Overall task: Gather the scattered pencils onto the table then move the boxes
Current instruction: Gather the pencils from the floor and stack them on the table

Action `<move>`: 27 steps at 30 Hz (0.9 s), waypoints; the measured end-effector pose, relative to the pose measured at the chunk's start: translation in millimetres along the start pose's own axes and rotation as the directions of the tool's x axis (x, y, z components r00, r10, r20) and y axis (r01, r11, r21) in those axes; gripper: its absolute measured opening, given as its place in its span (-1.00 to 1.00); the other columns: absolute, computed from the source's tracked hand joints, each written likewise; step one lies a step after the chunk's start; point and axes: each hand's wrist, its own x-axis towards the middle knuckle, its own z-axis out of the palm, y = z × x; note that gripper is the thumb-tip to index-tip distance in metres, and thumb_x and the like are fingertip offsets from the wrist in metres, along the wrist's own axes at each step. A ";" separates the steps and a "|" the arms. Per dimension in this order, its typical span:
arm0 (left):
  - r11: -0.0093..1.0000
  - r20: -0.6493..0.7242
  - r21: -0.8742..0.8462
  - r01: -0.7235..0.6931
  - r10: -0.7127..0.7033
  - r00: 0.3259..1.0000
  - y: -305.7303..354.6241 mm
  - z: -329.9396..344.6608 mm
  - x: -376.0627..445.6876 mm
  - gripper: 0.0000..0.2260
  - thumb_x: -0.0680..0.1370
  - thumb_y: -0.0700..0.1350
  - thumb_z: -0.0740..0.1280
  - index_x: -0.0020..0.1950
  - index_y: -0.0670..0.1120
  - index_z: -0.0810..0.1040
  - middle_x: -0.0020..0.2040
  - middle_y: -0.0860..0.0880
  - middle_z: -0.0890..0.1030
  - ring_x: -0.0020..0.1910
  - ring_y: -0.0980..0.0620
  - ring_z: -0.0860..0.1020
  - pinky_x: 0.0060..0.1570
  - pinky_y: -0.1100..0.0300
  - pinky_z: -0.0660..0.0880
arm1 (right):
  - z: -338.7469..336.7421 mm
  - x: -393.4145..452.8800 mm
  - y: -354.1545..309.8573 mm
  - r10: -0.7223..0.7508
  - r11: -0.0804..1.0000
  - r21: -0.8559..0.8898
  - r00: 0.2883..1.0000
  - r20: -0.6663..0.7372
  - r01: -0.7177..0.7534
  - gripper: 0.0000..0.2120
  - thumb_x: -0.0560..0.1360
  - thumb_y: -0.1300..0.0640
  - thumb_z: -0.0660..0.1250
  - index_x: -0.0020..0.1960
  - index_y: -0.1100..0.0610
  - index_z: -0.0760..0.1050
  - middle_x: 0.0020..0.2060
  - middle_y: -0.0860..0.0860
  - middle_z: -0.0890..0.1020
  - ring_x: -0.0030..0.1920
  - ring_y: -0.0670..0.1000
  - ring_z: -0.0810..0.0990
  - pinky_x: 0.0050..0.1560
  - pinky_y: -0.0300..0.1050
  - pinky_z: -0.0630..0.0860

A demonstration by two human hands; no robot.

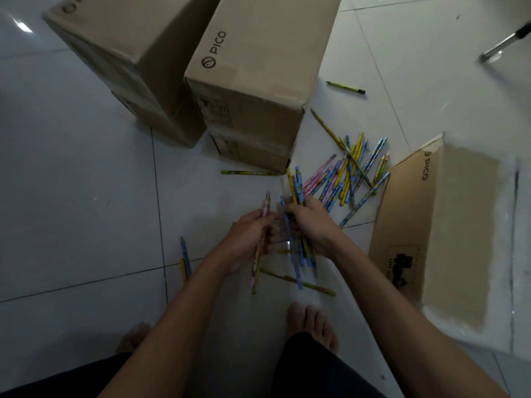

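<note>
Over the white tiled floor, my right hand (311, 225) grips a bundle of blue and yellow pencils (297, 188). Beside it, my left hand (248, 239) holds a few pink and yellow pencils (265, 205). A heap of coloured pencils (352, 170) lies just beyond my right hand. Single pencils are scattered around: a green one (247, 172) by the middle box, a yellow-green one (346, 87) farther back, a pair (185, 258) to the left, and one (304, 282) under my hands. Three cardboard boxes stand on the floor: left (123, 53), middle (258, 81), right (448, 219).
My bare feet (311, 323) are at the bottom, close to the lowest pencils. A metal furniture leg (502, 43) shows at the top right. The table is not in view.
</note>
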 end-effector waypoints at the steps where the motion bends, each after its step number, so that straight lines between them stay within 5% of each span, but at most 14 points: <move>1: 0.998 0.025 -0.058 0.023 -0.022 0.999 0.0 4.7 -1.0 -0.83 0.68 -0.13 0.19 0.09 -0.12 0.57 -0.28 -0.08 0.52 -0.34 0.01 0.51 -0.39 0.20 0.46 | 0.8 0.4 1.8 0.008 0.999 0.032 1.000 -0.012 -0.007 -0.81 0.61 0.29 0.19 -0.16 0.11 0.33 -0.46 0.00 0.38 -0.54 -0.07 0.34 -0.50 -0.16 0.30; 6: 0.996 0.053 -0.076 0.050 -0.046 0.998 0.1 14.2 1.3 -0.81 0.69 -0.21 0.15 0.13 -0.13 0.55 -0.25 -0.06 0.70 -0.28 0.02 0.69 -0.31 0.13 0.61 | 6.5 -0.5 6.5 0.036 0.993 0.113 0.997 -0.067 -0.028 -0.85 0.60 0.28 0.20 -0.14 0.13 0.41 -0.37 0.06 0.51 -0.49 -0.05 0.48 -0.51 -0.19 0.39; 11: 0.999 0.060 -0.003 0.039 -0.038 0.997 -5.2 17.0 5.3 -0.85 0.65 -0.16 0.26 0.20 -0.15 0.52 -0.06 -0.17 0.71 -0.08 -0.13 0.70 0.09 -0.17 0.62 | 7.7 3.6 12.3 -0.008 0.999 0.041 0.991 -0.133 0.014 -0.91 0.56 0.20 0.37 -0.08 0.17 0.47 -0.24 0.25 0.57 -0.31 0.11 0.52 -0.37 -0.06 0.46; 19: 0.995 -0.053 -0.088 -0.055 0.050 0.997 -1.8 15.4 12.0 -0.88 0.61 -0.25 0.33 0.14 -0.21 0.56 -0.02 -0.23 0.69 -0.07 -0.21 0.70 -0.04 -0.15 0.66 | 5.3 -1.4 16.2 -0.117 0.990 -0.093 0.978 -0.175 0.102 -0.84 0.51 0.02 0.35 -0.20 0.06 0.47 -0.35 0.04 0.57 -0.29 0.07 0.59 -0.22 0.09 0.59; 24: 0.975 -0.080 -0.219 0.021 -0.039 0.996 -2.5 25.7 15.3 -0.80 0.62 -0.17 0.23 0.10 -0.19 0.61 -0.04 -0.23 0.69 -0.08 -0.13 0.69 -0.10 -0.01 0.60 | 15.3 -2.4 19.4 -0.130 0.959 -0.268 0.982 -0.138 0.090 -0.87 0.61 0.08 0.20 0.00 0.12 0.46 -0.16 0.05 0.56 -0.13 0.06 0.56 -0.14 0.01 0.47; 27: 0.949 -0.056 -0.303 0.081 -0.103 0.993 -3.4 28.8 16.0 -0.69 0.61 -0.09 0.20 0.17 -0.22 0.62 0.02 -0.27 0.67 0.00 -0.13 0.66 -0.07 0.05 0.55 | 20.9 -2.1 21.2 -0.166 0.899 -0.422 0.983 -0.083 0.116 -0.88 0.62 0.15 0.15 0.01 0.18 0.42 -0.13 0.08 0.49 -0.20 -0.01 0.47 -0.29 -0.09 0.34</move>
